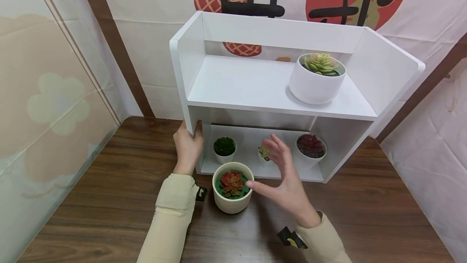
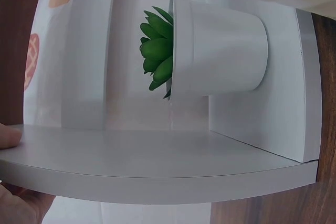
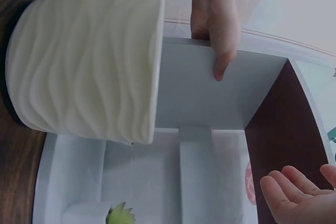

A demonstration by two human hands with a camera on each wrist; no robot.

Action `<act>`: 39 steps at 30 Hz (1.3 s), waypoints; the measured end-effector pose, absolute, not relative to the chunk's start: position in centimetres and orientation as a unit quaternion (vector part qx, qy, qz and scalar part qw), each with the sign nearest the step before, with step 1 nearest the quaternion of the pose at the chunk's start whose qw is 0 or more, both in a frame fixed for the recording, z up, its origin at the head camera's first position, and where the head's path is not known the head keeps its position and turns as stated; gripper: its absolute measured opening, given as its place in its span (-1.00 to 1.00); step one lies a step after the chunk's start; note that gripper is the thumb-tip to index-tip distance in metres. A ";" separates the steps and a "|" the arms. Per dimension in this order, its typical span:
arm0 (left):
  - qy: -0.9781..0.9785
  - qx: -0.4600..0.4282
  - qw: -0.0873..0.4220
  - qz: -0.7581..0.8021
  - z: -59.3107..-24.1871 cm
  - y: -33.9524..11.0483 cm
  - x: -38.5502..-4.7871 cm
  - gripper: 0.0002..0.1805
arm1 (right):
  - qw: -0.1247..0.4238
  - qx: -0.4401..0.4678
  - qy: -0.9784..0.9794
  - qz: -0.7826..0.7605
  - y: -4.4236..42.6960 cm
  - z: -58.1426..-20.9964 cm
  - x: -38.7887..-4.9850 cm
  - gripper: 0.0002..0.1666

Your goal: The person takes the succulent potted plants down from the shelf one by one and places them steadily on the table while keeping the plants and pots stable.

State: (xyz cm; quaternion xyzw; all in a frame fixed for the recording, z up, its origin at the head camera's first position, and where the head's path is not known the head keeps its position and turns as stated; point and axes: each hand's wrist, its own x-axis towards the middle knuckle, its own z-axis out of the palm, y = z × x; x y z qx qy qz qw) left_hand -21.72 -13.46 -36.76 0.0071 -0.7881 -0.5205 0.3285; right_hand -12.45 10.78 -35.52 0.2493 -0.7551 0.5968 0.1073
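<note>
The cream pot [image 1: 233, 206] stands on the table [image 1: 120, 210], at the near side of the shelf [image 1: 244, 80], left of centre. We judge it rigid, light, perhaps breakable; we'd cup its ridged wall [image 3: 86, 66]. Our left hand [image 1: 188, 148] grips the shelf; our right hand [image 1: 290, 190], spread, holds nothing.

The head view is brightly lit; soft glare is seen on the table [image 1: 233, 236] at lower centre; wrist views are dimmer.
</note>
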 end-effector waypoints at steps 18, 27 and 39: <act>-0.790 0.007 0.329 -0.518 -36.7 -13.5 -21.8 -0.68 | 0.142 0.253 -0.747 0.598 11.6 -33.1 -12.6 0.29; -0.792 0.008 0.329 -0.514 -36.8 -13.5 -21.8 -0.68 | 0.188 0.263 -0.731 0.601 12.2 -31.9 -12.8 0.30; -0.792 0.007 0.332 -0.512 -36.9 -13.6 -21.9 -0.70 | 0.233 0.274 -0.721 0.593 13.0 -30.8 -12.9 0.28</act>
